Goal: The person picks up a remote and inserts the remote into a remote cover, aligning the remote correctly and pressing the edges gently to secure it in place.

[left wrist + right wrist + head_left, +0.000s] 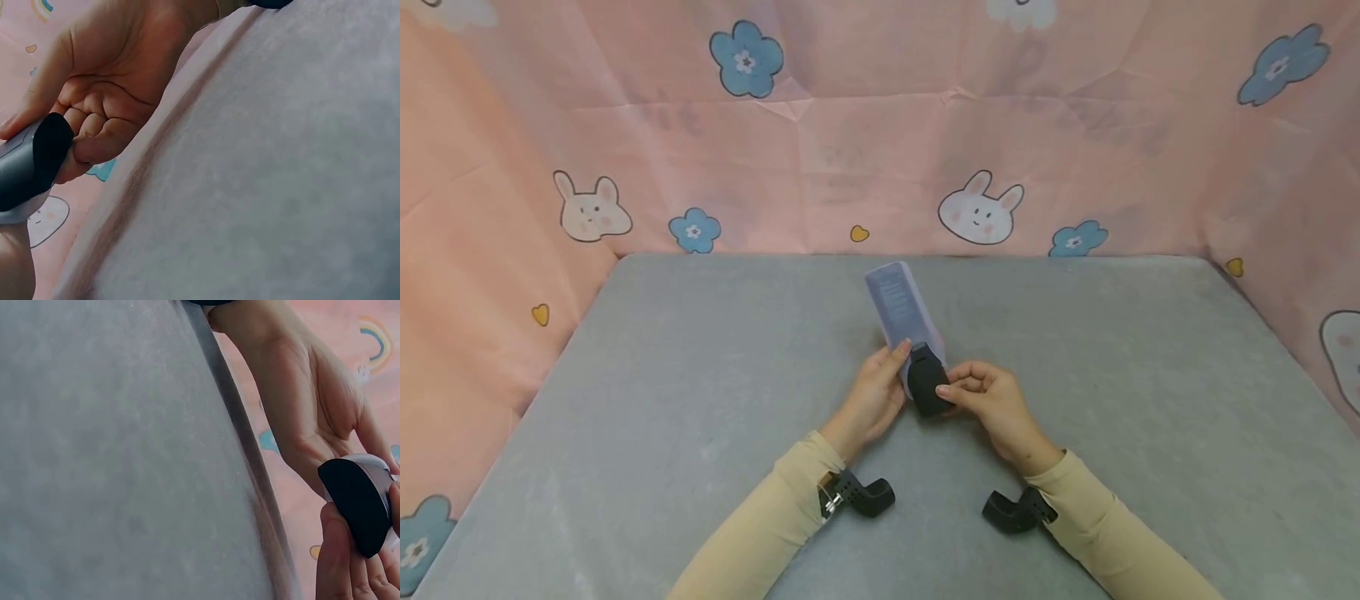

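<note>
A flat bluish-purple package (897,302) with pale printed lines slants up and away from the hands in the head view. Over its lower end lies a smooth black piece (928,383) with rounded edges and a narrow tab at the top. My left hand (874,392) grips the package from the left, thumb along its edge beside the black piece. From the right, my right hand (995,404) pinches the black piece between thumb and fingers. Both wrist views show the dark, curved end of the black piece (34,162) (356,506) between the hands, with a whitish surface behind it.
The hands work above a grey cloth-covered table (700,400). Pink fabric (820,150) printed with rabbits and blue flowers rises behind it and along both sides. A black wrist mount (867,496) sits on the left sleeve, and another mount (1018,510) on the right one.
</note>
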A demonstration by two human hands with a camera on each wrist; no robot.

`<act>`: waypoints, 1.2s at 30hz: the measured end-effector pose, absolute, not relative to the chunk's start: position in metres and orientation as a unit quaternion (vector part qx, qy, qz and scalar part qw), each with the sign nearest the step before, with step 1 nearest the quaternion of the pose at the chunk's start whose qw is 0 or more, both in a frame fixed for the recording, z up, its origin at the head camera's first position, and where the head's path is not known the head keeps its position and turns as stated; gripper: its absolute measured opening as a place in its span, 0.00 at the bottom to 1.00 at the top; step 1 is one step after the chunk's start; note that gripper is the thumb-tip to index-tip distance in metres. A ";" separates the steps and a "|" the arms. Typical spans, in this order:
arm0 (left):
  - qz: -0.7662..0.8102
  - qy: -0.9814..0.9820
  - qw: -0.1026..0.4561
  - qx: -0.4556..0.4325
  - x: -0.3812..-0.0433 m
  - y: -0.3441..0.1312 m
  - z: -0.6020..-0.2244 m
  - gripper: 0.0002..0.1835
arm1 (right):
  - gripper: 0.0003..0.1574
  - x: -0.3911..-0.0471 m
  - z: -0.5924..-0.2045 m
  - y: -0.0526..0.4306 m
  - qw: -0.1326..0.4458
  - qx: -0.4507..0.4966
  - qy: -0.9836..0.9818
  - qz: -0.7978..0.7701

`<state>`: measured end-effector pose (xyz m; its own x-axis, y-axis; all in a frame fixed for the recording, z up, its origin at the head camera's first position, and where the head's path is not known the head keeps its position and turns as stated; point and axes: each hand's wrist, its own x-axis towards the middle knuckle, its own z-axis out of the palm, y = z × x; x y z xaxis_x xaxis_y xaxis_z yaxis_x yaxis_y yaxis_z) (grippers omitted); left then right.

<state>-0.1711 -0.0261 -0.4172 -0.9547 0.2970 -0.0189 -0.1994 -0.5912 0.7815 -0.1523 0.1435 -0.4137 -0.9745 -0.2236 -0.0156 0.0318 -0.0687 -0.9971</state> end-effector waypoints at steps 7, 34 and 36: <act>0.889 0.433 0.139 0.057 -0.172 -0.028 -0.414 0.24 | 0.06 -0.153 -0.413 0.143 0.090 -0.068 0.679 -0.725; 0.830 0.542 0.116 0.052 -0.174 -0.029 -0.412 0.20 | 0.05 -0.158 -0.409 0.150 0.051 -0.034 0.695 -0.716; 0.824 0.550 0.123 0.060 -0.174 -0.029 -0.411 0.20 | 0.06 -0.159 -0.409 0.150 0.046 -0.034 0.692 -0.719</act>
<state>-0.1738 -0.0290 -0.4111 -0.9626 0.2686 -0.0366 -0.1365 -0.3637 0.9215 -0.1586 0.1503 -0.4091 -0.9935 -0.1133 -0.0141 0.0184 -0.0373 -0.9991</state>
